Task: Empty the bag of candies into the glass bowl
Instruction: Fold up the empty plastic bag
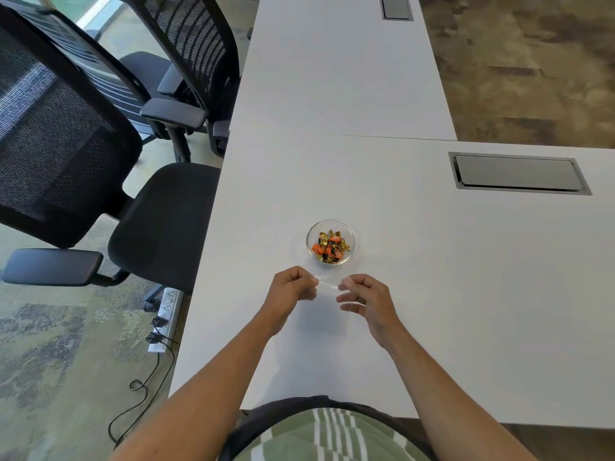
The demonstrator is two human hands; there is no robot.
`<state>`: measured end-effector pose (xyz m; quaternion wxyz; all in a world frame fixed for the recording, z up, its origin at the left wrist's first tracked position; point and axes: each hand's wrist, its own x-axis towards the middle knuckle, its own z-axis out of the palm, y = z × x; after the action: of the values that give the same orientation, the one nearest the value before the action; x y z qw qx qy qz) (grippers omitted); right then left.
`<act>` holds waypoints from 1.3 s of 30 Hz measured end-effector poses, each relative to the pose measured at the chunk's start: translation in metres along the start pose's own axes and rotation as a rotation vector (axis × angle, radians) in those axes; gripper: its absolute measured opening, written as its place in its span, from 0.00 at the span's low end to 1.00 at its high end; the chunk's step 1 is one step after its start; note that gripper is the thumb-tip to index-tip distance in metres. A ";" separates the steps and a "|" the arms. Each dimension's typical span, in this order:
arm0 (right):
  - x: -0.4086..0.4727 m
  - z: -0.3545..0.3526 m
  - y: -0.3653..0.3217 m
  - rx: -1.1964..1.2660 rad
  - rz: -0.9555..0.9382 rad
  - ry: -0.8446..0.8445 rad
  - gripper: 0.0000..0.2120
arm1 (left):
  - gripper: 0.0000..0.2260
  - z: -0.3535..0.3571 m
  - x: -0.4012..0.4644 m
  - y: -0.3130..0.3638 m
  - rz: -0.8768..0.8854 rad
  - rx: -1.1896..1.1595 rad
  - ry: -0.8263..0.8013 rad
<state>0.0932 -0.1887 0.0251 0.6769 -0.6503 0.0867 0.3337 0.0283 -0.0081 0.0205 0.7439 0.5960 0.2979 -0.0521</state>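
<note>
Wrapped candies (330, 246) fill the glass bowl (350, 231) on the white bench (432, 277) as left hand (290, 289) and right hand (365, 297) pinch the seemingly empty clear bag (327, 283) just beside it; a final shake over the bowl would confirm.

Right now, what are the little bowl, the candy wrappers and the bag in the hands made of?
The small round clear bowl looks like smooth glass: the table shows through its wall. The orange and gold candy wrappers seem shiny foil or plastic, crinkled and glinting. The thin see-through bag pinched by the left hand and right hand looks like clear plastic film.
</note>
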 end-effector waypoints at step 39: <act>0.002 0.012 0.007 -0.139 0.009 0.037 0.01 | 0.05 0.008 -0.009 -0.007 0.029 0.204 0.004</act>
<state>0.0871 -0.1772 0.0200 0.6267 -0.7015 0.0788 0.3300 0.0215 -0.0194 0.0200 0.6795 0.6729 0.2839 -0.0699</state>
